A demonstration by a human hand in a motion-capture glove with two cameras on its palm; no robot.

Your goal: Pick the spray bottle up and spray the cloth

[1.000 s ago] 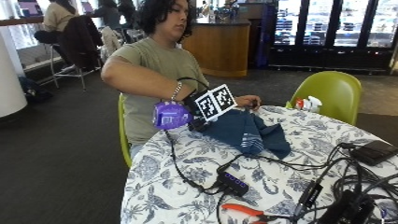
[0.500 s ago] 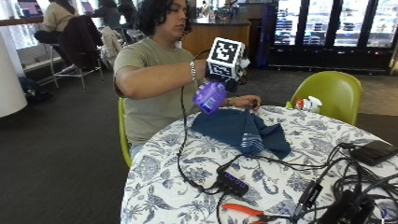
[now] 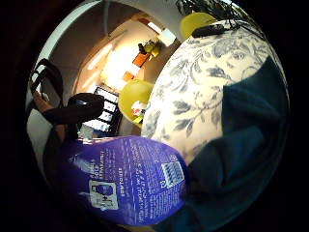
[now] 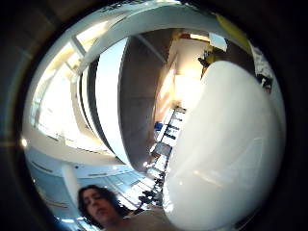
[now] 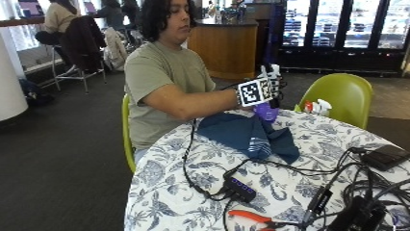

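Note:
In the outside view my gloved right hand (image 5: pixel 273 85) grips a purple spray bottle (image 5: pixel 266 113), held upright just above the far edge of a dark blue cloth (image 5: pixel 247 135). The cloth lies crumpled on the floral-covered round table (image 5: pixel 192 202). In the little finger side palm view the purple bottle (image 3: pixel 130 179) fills the space by the palm, with the blue cloth (image 3: pixel 241 145) beneath it on the tablecloth (image 3: pixel 193 87). A white rounded part (image 4: pixel 226 149), close to the palm, fills much of the thumb side view. The other hand is hidden.
Black cables and a black hub (image 5: pixel 240 188) trail across the table in front of the cloth. Orange-handled pliers (image 5: pixel 253 217) lie near the front edge. A black device (image 5: pixel 384 156) sits at the right. A green chair (image 5: pixel 342 94) behind the table holds a small bottle (image 5: pixel 317 107).
The hand lifted the purple bottle from the table left of the cloth, raised it high, then carried it right and down to the cloth's far edge.

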